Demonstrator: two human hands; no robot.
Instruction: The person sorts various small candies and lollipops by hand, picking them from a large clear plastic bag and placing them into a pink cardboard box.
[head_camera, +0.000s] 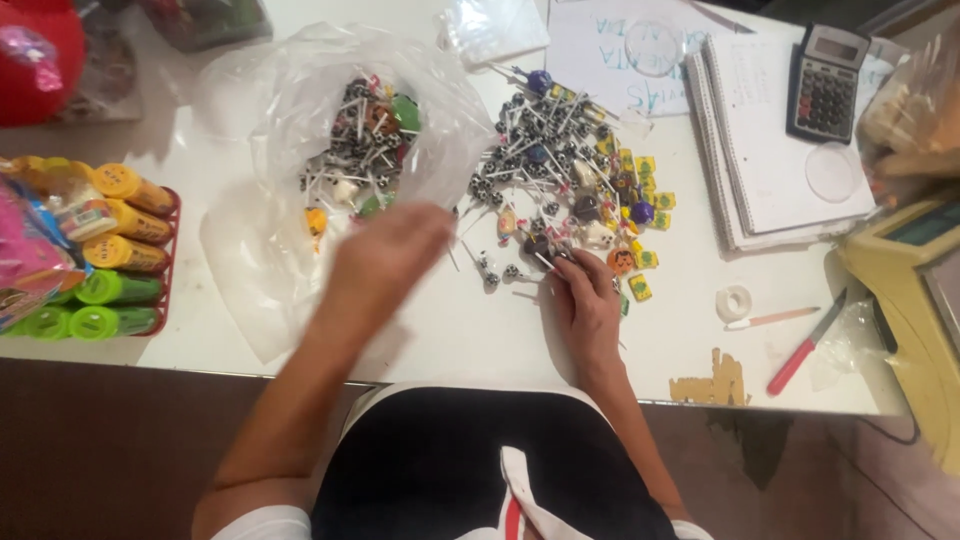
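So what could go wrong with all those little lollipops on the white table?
The loose pile of small lollipops with white sticks sprawls across the white table; the right hand picking at it might flick some off the near edge. The left hand is blurred beside the floppy clear plastic bag of lollipops; a bump could spill it.
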